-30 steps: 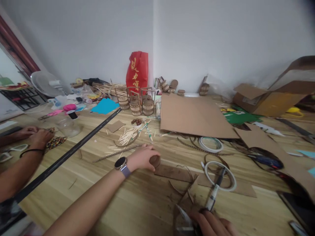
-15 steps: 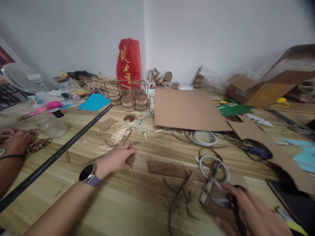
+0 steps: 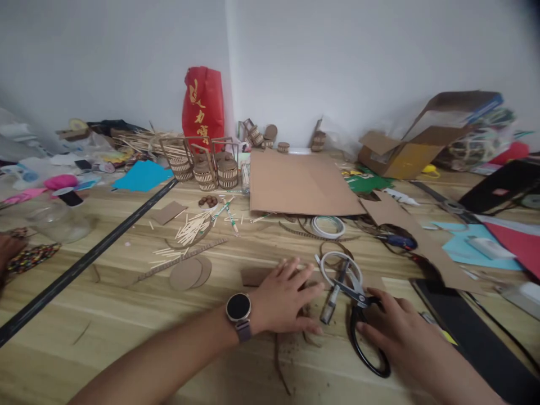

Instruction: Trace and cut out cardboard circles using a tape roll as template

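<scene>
My left hand (image 3: 287, 298), with a watch (image 3: 238, 307) on its wrist, is spread palm down over a brown cardboard strip (image 3: 253, 277) and dark, thin scraps (image 3: 278, 365). Its palm hides part of them. On the right, my right hand (image 3: 400, 329) is closed around the black handles of a pair of scissors (image 3: 356, 304), whose blades point away to the left over a white ring (image 3: 323, 273). Between my hands lies a utility knife (image 3: 333, 301). Two overlapping round cardboard discs (image 3: 185, 274) rest left of my left hand.
Behind lie a large cardboard sheet (image 3: 299, 183), a white coil (image 3: 328, 227) and small wooden buckets (image 3: 205, 173). Thin sticks (image 3: 192, 228) are scattered left of centre. A black strip (image 3: 97, 253) crosses the left side, beyond which another person's hand (image 3: 8, 247) shows.
My left hand has left the cardboard discs, now lying uncovered, and moved right to the scraps with fingers spread. My right hand has shifted left with the scissors. The view has turned right.
</scene>
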Available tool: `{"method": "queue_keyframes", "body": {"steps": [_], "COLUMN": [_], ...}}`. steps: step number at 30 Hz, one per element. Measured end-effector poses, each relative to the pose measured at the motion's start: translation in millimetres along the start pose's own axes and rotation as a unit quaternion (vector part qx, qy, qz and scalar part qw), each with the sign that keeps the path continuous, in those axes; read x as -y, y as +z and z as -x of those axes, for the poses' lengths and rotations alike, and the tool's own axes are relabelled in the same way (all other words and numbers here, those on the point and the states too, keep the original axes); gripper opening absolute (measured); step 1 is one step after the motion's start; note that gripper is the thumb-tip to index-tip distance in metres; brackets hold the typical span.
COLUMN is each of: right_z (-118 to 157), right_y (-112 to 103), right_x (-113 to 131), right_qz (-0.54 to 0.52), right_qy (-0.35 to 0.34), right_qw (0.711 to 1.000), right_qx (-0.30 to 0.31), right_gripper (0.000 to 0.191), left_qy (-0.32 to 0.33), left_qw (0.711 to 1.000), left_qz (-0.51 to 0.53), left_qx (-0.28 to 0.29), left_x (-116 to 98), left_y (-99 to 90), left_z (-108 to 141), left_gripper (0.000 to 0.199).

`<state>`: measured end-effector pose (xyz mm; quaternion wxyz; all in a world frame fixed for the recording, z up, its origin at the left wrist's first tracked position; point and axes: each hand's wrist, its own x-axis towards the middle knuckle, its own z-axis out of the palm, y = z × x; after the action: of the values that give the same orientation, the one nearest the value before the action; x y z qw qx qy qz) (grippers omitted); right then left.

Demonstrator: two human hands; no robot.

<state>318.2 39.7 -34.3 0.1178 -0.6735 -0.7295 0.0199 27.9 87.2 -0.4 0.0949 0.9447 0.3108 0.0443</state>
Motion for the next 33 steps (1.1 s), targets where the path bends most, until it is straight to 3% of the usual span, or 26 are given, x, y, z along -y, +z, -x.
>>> {"method": "queue_keyframes", "body": {"steps": [3, 6, 13, 17, 21, 25, 30, 33], "right_z": [-4.5, -6.1, -5.3, -5.5, 5.7, 23.8, 35.8, 41.3], "right_y": [-3.4, -6.2, -10.1, -26.8, -43.4, -33.2, -6.8, -4.0], "right_x": [4.0, 12.4, 23.2, 26.3, 50.4, 94.8, 133.2, 143.4], "right_qz": [0.003, 0.015, 0.03, 0.018, -0.005, -0.091, -0.11, -0.154], "right_qy": [0.012, 0.018, 0.0, -0.02, -0.032, -0.121, -0.156, -0.183], "right_qw": [0.998, 0.997, 0.998, 0.998, 0.999, 0.98, 0.971, 0.96], "right_qx": [0.061, 0.074, 0.062, 0.051, 0.037, 0.126, 0.146, 0.147], "right_gripper": [0.051, 0.055, 0.052, 0.045, 0.031, 0.014, 0.02, 0.025], "left_qy": [0.01, 0.017, 0.027, 0.015, -0.053, -0.129, -0.105, -0.083], "left_qw": [1.0, 1.0, 0.999, 0.998, 0.995, 0.987, 0.988, 0.99], "left_qz": [0.0, 0.011, 0.044, 0.057, 0.076, 0.092, 0.11, 0.109], "left_qx": [0.006, 0.01, 0.001, -0.017, -0.022, -0.003, -0.027, -0.042], "left_x": [-1.6, -5.1, -14.9, -15.4, -14.3, -19.3, -32.2, -38.3], "left_y": [2.9, 8.7, 24.3, 23.7, 21.6, 24.0, 30.3, 34.0], "left_z": [15.4, 39.4, 89.8, 103.8, 107.7, 100.9, 85.2, 77.5], "left_gripper": [0.081, 0.083, 0.095, 0.101, 0.124, 0.135, 0.131, 0.122]}}
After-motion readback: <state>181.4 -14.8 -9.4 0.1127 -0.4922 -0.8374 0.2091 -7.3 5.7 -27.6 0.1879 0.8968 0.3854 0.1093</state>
